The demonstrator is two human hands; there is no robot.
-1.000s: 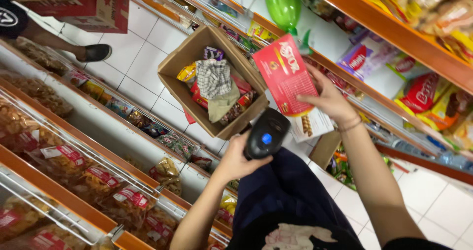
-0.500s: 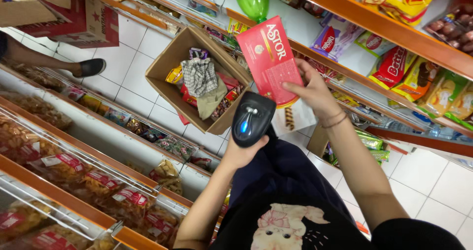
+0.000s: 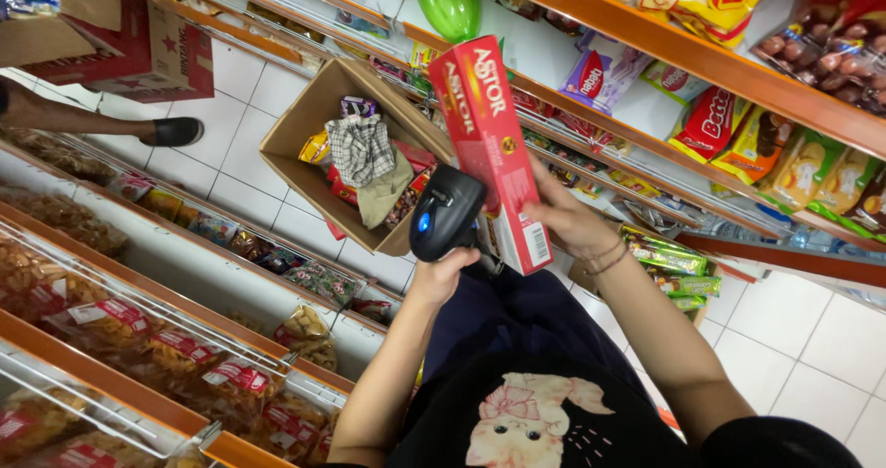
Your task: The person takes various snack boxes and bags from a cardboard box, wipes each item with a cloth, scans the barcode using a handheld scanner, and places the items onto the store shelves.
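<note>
The right hand [image 3: 568,219] is gripping a tall red box [image 3: 489,145] from behind, fingers clenched round its lower part, tilting it so the white barcode end is facing the scanner [image 3: 445,214]; the left hand [image 3: 443,274] is grasping the black scanner's handle, its blue-lit head sitting just beside the box's near edge, aimed at that label; beyond, on the tiled floor [image 3: 249,90], an open carton [image 3: 305,131] of mixed goods is sitting between the orange shelves [image 3: 701,71], within easy reach.
</note>
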